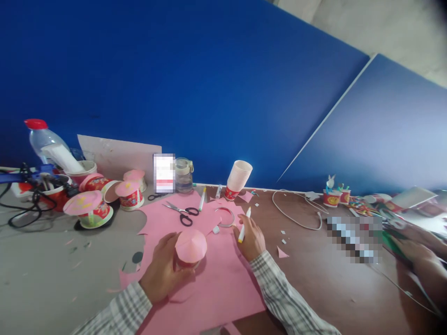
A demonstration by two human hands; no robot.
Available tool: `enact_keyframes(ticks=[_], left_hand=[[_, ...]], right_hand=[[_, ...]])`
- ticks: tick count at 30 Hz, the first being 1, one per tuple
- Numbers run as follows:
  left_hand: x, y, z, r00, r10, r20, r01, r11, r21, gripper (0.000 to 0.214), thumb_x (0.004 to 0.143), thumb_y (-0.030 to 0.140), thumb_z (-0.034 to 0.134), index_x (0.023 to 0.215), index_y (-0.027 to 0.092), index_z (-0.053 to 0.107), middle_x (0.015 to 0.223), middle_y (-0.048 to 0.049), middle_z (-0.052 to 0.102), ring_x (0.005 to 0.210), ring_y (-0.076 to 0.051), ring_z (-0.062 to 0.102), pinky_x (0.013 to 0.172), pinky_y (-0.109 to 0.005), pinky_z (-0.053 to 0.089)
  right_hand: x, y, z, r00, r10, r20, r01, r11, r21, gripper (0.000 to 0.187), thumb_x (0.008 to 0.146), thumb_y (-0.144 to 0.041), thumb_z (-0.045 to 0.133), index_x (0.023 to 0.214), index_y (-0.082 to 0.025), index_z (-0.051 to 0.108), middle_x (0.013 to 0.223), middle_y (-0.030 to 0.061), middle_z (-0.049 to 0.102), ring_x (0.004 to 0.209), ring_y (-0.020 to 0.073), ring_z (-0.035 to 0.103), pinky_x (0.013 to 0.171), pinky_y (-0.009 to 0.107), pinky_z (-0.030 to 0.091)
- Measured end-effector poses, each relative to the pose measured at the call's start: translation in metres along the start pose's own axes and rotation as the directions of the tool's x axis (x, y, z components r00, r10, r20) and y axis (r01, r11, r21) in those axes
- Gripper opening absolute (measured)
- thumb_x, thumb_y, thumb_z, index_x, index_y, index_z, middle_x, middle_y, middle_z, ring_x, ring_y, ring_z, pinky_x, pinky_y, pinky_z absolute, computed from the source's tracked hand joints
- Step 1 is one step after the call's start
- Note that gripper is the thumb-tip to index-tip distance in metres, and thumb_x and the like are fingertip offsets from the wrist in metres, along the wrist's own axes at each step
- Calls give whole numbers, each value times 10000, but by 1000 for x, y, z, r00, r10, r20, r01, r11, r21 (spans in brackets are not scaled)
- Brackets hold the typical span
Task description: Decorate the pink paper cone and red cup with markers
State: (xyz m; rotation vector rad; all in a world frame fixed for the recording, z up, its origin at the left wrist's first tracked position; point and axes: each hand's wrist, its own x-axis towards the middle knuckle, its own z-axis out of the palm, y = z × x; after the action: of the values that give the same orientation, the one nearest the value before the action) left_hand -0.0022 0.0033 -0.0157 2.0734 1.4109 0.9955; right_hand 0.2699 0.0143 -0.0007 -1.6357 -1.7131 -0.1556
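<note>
Pink-capped cup (190,249) sits near the middle of the view, gripped from its 8 o'clock side by the left hand (162,274), whose fingers wrap around its wall beneath the cone-shaped paper top. At the cup's 2 o'clock the right hand (252,239) is closed around a white marker (243,226) with a yellow end. Both rest over a pink paper sheet (216,298) on the tabletop (324,279), which is brown at 3 o'clock and grey at 9 o'clock. Scissors (181,213) lie at 12 o'clock. More capped cups (91,207) at 10 o'clock carry red and yellow print, too small to read. A red-capped bottle (49,146) stands beyond them. Blue wall panels (174,83) back the tabletop. Another person's hand (419,251) works at 3 o'clock.
</note>
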Motion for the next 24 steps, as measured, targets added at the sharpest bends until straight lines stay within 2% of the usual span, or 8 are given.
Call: enact_keyframes(ticks=[5, 9, 12, 16, 20, 24], left_hand=[[1, 2, 2, 999, -19, -45, 21, 999, 44, 652, 407, 462, 733, 1001, 253, 562, 1008, -66, 617, 1025, -326, 510, 826, -496, 484], [3, 6, 1, 998, 34, -49, -30, 997, 74, 528, 425, 429, 724, 906, 253, 594, 913, -45, 643, 988, -316, 529, 804, -490, 499], [3, 8, -1, 998, 37, -50, -33, 996, 78, 517, 458, 413, 705, 935, 260, 579, 945, -47, 634, 1000, -307, 522, 811, -482, 497], [2, 9, -1, 999, 36, -34, -33, 995, 91, 523, 485, 442, 683, 961, 252, 577, 998, -69, 630, 1043, -317, 491, 837, -492, 475], [2, 10, -2, 998, 54, -32, -51, 995, 89, 528, 530, 488, 653, 998, 258, 571, 1040, -75, 631, 1049, -313, 491, 853, -483, 463], [2, 10, -2, 998, 53, -36, -49, 994, 100, 544, 529, 535, 635, 992, 256, 578, 1032, -86, 639, 1042, -324, 496, 845, -490, 471]], right_hand=[[-12, -43, -28, 988, -137, -69, 150, 955, 257, 258, 852, -287, 441, 1090, -208, 500, 827, 24, 630, 720, 159, 615, 680, 301, 550], [-24, -65, -29, 969, -222, -111, 247, 900, 358, 253, 847, -325, 474, 1079, -229, 499, 783, 3, 624, 670, 158, 603, 663, 326, 563], [-24, -62, -20, 973, -193, -128, 226, 910, 348, 235, 845, -258, 489, 1074, -207, 508, 792, 15, 620, 680, 163, 600, 646, 324, 559], [-17, -42, -6, 984, -134, -120, 163, 946, 282, 279, 834, -221, 497, 1110, -187, 495, 827, 34, 624, 722, 176, 605, 660, 323, 552], [-9, -29, 4, 987, -157, -40, 162, 964, 212, 275, 818, -254, 514, 1089, -211, 523, 824, 31, 650, 743, 195, 611, 683, 331, 536], [-5, -29, 8, 983, -179, 46, 172, 977, 129, 267, 791, -268, 549, 1055, -227, 550, 822, 23, 666, 748, 202, 599, 679, 313, 492]])
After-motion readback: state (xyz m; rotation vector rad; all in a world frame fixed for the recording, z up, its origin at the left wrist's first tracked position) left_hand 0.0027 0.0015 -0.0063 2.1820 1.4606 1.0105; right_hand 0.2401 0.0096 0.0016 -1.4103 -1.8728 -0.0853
